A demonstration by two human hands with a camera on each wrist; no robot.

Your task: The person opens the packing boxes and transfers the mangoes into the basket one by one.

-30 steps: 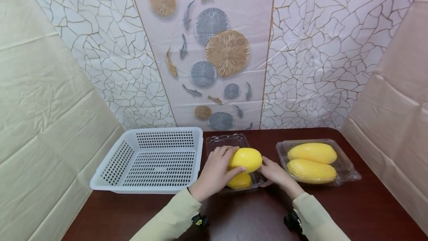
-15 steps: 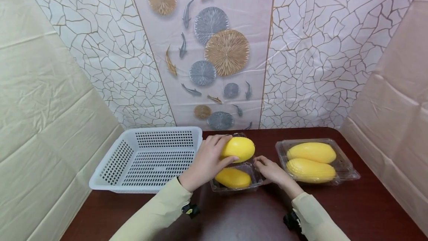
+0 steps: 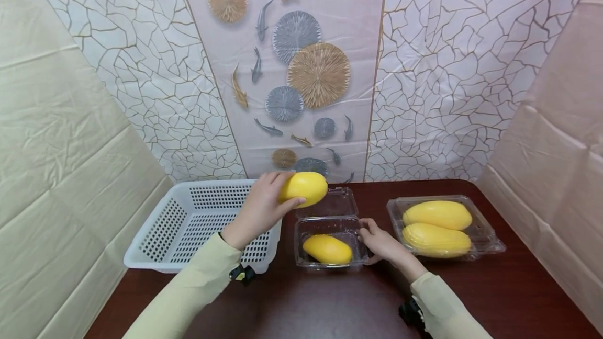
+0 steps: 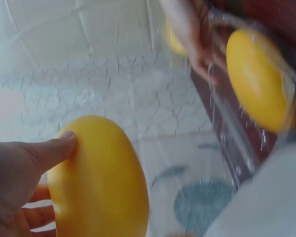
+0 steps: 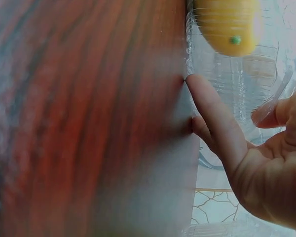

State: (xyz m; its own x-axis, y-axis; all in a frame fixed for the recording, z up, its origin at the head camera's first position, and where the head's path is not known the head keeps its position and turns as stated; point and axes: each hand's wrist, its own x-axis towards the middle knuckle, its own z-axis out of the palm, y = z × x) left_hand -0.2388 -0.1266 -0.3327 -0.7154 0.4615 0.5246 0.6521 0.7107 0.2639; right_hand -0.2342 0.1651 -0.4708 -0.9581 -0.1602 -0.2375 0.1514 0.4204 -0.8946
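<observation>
The table [image 3: 471,297], dark red-brown wood, fills the lower part of the head view. At lower left of centre stands the white basket [image 3: 188,224], perforated on its floor and walls. At right of centre lies a closed clear box [image 3: 490,234] with two yellow fruits inside, well apart from both hands. Just right of the basket, at lower centre, sits the open tray [image 3: 330,224], its lid folded back toward the wall; one fruit [image 3: 327,249] lies in its near compartment. The left hand [image 3: 259,208] is raised above the basket's right rear corner and grips the held fruit [image 3: 303,189]: thumb along the near side, fingers curled over the far side, the fruit projecting to the right of the palm and clear of both basket and tray. The left wrist view confirms the thumb [image 4: 54,150] pressed flat on the skin, fingertips showing beneath. The right hand [image 3: 381,242] rests at the tray's right wall; the right wrist view shows its fingers [image 5: 217,118] extended, one fingertip touching the clear plastic, nothing enclosed.
</observation>
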